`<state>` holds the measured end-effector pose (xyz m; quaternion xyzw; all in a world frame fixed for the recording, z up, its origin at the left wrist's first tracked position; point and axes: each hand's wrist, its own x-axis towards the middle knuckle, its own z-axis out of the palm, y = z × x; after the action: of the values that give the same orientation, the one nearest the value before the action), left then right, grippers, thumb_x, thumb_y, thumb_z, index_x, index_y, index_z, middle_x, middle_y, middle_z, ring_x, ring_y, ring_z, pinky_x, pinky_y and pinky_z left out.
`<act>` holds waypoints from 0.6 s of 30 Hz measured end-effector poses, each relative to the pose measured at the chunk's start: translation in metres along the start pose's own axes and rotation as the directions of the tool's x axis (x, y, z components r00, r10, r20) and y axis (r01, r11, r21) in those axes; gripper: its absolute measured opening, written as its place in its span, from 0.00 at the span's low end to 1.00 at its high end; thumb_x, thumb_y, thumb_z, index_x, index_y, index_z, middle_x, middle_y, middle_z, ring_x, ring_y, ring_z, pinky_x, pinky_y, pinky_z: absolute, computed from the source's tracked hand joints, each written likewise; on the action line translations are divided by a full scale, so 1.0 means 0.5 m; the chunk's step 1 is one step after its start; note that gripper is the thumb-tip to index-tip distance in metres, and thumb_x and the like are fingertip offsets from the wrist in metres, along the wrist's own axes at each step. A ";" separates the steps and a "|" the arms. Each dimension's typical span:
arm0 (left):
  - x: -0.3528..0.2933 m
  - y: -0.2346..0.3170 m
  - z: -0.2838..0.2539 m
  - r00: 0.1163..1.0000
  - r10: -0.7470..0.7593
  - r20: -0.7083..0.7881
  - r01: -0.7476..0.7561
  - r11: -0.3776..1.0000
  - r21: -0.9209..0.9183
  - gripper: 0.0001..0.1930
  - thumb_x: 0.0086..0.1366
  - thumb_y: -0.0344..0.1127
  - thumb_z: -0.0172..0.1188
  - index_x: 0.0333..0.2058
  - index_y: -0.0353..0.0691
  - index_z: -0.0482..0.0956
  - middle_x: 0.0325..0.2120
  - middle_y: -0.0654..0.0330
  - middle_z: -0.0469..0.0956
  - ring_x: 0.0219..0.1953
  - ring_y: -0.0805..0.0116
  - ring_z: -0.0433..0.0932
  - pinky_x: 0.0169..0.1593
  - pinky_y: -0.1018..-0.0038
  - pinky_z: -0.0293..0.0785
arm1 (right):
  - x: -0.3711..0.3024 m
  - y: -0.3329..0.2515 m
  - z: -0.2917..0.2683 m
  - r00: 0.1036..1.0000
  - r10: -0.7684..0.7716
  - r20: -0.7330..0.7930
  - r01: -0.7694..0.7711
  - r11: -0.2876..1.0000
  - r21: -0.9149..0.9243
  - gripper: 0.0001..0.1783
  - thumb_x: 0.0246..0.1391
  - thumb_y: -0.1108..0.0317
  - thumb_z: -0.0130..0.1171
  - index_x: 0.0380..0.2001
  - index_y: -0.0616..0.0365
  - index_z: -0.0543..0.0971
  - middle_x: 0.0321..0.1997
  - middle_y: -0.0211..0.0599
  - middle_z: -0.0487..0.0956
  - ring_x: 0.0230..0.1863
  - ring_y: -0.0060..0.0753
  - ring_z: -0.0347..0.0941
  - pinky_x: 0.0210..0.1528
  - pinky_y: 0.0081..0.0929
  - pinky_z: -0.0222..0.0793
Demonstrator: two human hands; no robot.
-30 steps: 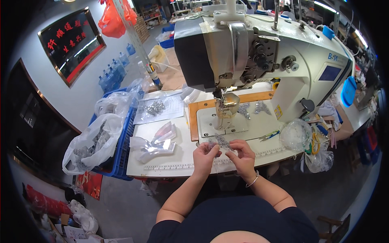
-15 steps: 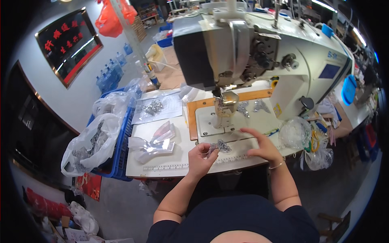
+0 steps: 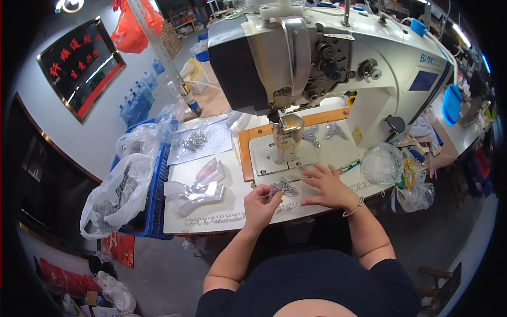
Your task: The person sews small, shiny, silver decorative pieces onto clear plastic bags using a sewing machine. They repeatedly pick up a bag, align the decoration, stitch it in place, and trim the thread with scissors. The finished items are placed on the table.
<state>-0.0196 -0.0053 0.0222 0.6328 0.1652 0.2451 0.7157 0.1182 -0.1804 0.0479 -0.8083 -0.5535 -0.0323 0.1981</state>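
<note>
My left hand (image 3: 260,207) pinches a small silver-grey openwork piece (image 3: 287,187) between thumb and fingers, just in front of the sewing machine (image 3: 391,79). To its right, my right hand (image 3: 331,189) is open over the white tabletop, fingers spread, holding nothing. The needle and presser area (image 3: 288,134) of the machine stands beyond both hands, above a pale metal plate (image 3: 262,161). Two similar silver pieces lie behind the needle, one silver piece (image 3: 311,136) nearer and another silver piece (image 3: 335,130) farther right. A measuring strip (image 3: 222,217) runs along the table's front edge.
At left, a blue crate (image 3: 159,203) holds white plastic bags (image 3: 140,171) of silvery pieces. A silver pile (image 3: 194,141) lies on paper, with clear plastic sheets (image 3: 198,193) nearer. A pen-like tool (image 3: 350,166) and a transparent bundle (image 3: 383,164) are at right.
My right hand has spread its fingers and turned palm down, shifting slightly left. My left hand still holds the silver piece. The whole view has shifted a little.
</note>
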 end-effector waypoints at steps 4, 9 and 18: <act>0.001 0.010 0.012 1.000 -0.009 -0.016 0.008 0.999 -0.051 0.08 0.55 0.25 0.63 0.32 0.30 0.74 0.26 0.61 0.77 0.26 0.78 0.76 0.31 0.83 0.72 | 0.026 -0.037 0.009 0.969 0.211 -0.128 -0.103 0.819 0.565 0.09 0.45 0.65 0.65 0.32 0.56 0.83 0.30 0.35 0.79 0.32 0.32 0.75 0.38 0.27 0.69; 0.009 0.000 0.001 0.998 -0.041 -0.037 0.040 0.998 -0.041 0.08 0.55 0.22 0.62 0.31 0.33 0.72 0.29 0.58 0.77 0.26 0.74 0.78 0.31 0.79 0.78 | 0.015 -0.031 0.014 0.961 0.271 -0.055 -0.165 0.722 0.672 0.07 0.46 0.69 0.65 0.30 0.59 0.82 0.27 0.37 0.79 0.28 0.28 0.74 0.33 0.23 0.69; 0.009 0.010 0.006 0.998 -0.053 -0.018 0.052 0.997 -0.052 0.07 0.55 0.24 0.62 0.32 0.33 0.73 0.27 0.58 0.77 0.25 0.74 0.77 0.31 0.79 0.78 | 0.002 -0.017 -0.010 0.920 0.392 0.017 -0.274 0.612 0.742 0.08 0.39 0.71 0.70 0.21 0.62 0.80 0.23 0.31 0.76 0.24 0.18 0.69 0.28 0.19 0.67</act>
<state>-0.0150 -0.0047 0.0280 0.6072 0.1821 0.2363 0.7364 0.1119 -0.1788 0.0553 -0.7448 -0.3432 0.1697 0.5466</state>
